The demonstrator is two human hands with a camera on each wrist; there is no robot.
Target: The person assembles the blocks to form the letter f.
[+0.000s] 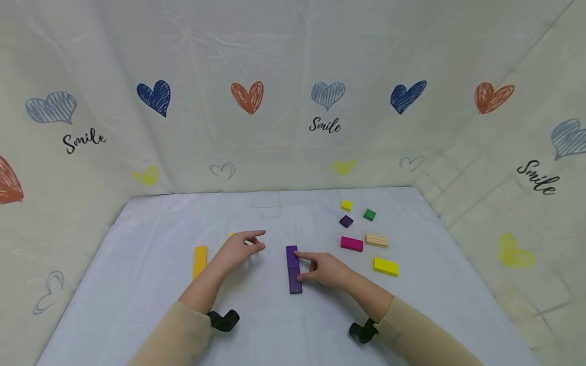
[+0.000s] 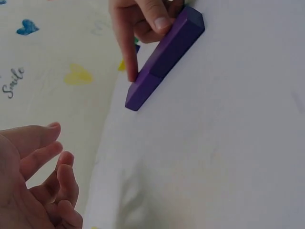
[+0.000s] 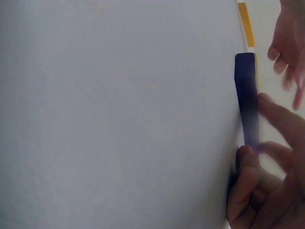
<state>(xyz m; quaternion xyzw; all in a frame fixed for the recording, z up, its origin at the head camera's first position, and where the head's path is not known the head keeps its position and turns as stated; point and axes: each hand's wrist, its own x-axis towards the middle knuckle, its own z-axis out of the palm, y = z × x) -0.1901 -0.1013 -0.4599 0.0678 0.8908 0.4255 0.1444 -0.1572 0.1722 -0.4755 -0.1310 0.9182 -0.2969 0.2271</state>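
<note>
Two purple blocks lie end to end on the white cloth, forming one straight bar that runs away from me. My right hand touches the bar's right side: the index fingertip is at the far block and the thumb at the near one. In the left wrist view the bar shows a seam between its blocks. My left hand hovers left of the bar, holding nothing, its index finger extended and the others loosely bent. Behind it a yellow piece is mostly hidden. An orange-yellow block lies beside the left forearm.
Right of the bar lie a magenta block, a plain wooden block and a yellow block. Farther back are small yellow, green and dark purple pieces. A printed curtain stands behind the table.
</note>
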